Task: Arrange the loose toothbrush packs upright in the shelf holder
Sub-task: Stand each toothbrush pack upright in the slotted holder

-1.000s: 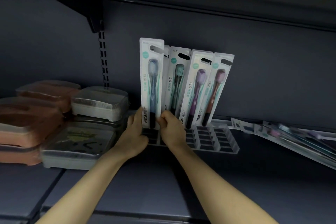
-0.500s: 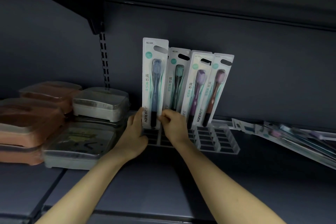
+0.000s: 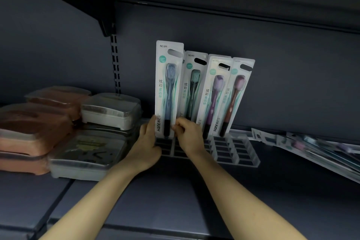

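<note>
My left hand (image 3: 145,147) and right hand (image 3: 188,135) pinch the lower edges of the white card pack with a blue toothbrush (image 3: 168,87), one at each side, holding it upright at the left end of the clear plastic slotted holder (image 3: 236,150) on the dark grey shelf (image 3: 155,200). Just beside it three more packs (green (image 3: 192,85), purple (image 3: 214,93), brown (image 3: 234,95)) lean rightward in the holder. Loose packs (image 3: 311,148) lie flat, well apart to the right.

Glossy plastic-fronted toothbrush packs (image 3: 169,87) (card backs); clear plastic holder (image 3: 241,152).
</note>
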The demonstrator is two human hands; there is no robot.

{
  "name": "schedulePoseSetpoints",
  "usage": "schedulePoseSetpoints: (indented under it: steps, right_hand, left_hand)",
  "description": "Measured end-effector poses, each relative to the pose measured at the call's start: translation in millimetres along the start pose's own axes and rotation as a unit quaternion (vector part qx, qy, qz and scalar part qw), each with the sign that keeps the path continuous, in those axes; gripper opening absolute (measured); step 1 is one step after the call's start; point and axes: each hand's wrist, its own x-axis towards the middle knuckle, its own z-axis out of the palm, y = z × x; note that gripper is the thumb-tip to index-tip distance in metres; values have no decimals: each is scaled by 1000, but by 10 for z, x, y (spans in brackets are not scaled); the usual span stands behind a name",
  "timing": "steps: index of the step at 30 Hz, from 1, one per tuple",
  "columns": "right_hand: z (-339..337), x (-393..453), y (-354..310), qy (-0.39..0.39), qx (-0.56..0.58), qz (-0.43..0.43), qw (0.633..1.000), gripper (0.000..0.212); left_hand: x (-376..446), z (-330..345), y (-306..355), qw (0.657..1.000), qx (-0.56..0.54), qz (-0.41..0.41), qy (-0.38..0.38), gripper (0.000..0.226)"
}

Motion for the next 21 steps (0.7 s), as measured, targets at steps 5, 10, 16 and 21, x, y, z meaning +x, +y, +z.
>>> schedulePoseSetpoints:
  steps: [5, 10, 16, 21]
  right_hand:
    - [-1, -11, 10, -4, -3, -5, 1000, 27]
    - [-1, -5, 51, -6, -12, -5, 1000, 50]
    - [2, -12, 52, -8, -14, -16, 1000, 35]
    - [12, 5, 35, -10, -32, -13, 999, 54]
  left_hand:
    - [-43, 5, 43, 1000, 3, -6, -6, 87]
    - [-81, -8, 127, 999, 36, -13, -21, 89]
    - [-103, -22, 177, 998, 57, -18, -26, 90]
    - [-119, -19, 184, 998, 60, -23, -26, 89]
